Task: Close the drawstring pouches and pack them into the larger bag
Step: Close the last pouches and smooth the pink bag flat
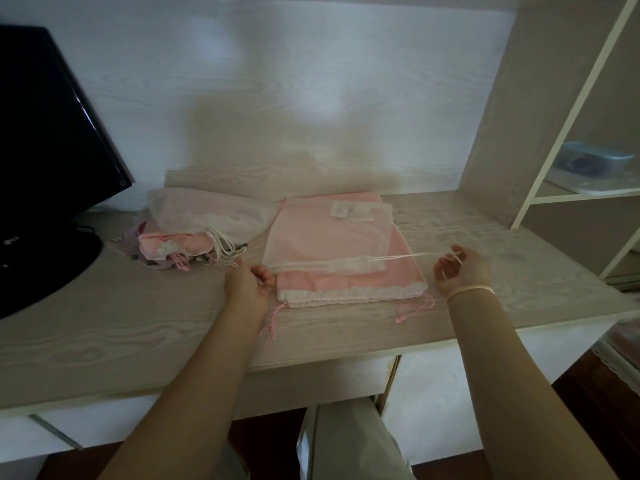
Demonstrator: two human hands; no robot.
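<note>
A sheer white drawstring pouch (329,233) lies flat on top of a larger pink bag (349,284) with a white lace hem and pink cords, in the middle of the desk. My left hand (247,284) pinches the pouch's white cord at its left end. My right hand (462,268) holds the white cord (408,257) pulled out taut to the right of the pouch. To the left sits a pile of other pouches (197,230), a sheer white one on top of pink flowered ones.
A black monitor (52,133) on its stand fills the desk's left side. A shelf unit (571,133) rises at the right with a blue-lidded plastic box (588,162) inside. The wooden desk (121,341) has its front edge close to me.
</note>
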